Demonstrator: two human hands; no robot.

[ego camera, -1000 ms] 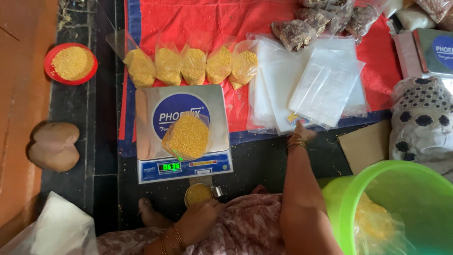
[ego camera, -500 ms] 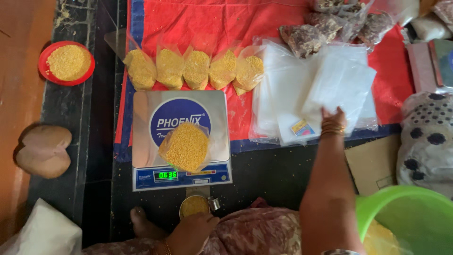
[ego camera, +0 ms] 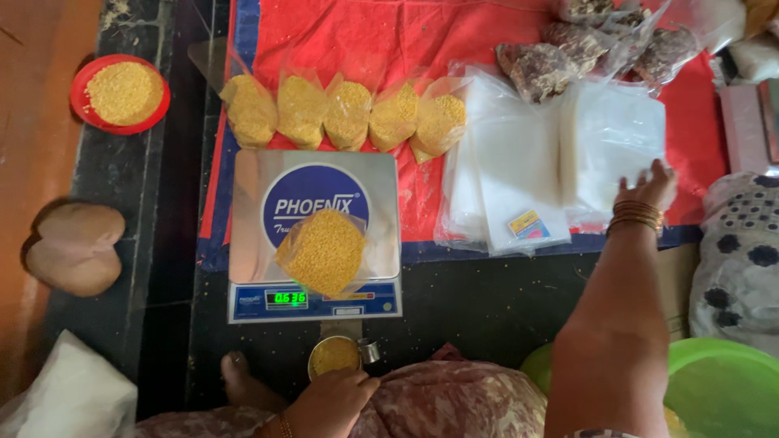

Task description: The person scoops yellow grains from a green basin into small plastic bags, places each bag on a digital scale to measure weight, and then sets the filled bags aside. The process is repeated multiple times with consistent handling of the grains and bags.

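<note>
Beside the weighing scale (ego camera: 315, 235), to its right, your right hand (ego camera: 647, 188) lies flat, fingers spread, on the stack of empty clear bags (ego camera: 560, 162); it grips nothing. Half a second ago that hand was nearer the stack's near edge; it has since moved further right across the plastic. Directly below the scale's display, your left hand (ego camera: 329, 401) is closed around a small metal cup (ego camera: 335, 355) filled with yellow lentils, as it was in the earlier frame. On the scale's platform sits one filled bag of lentils (ego camera: 322, 251), unmoved, and the green display is lit. Above the scale, five filled bags (ego camera: 345, 112) stand in a row on the red cloth (ego camera: 422, 36), touching one another. Left of the scale, well apart, a red plate (ego camera: 120, 93) holds loose lentils. Right of the scale, past your right arm, a green tub (ego camera: 718, 389) shows at the lower edge. Dark packets (ego camera: 600, 49) lie beyond the empty bags.
</note>
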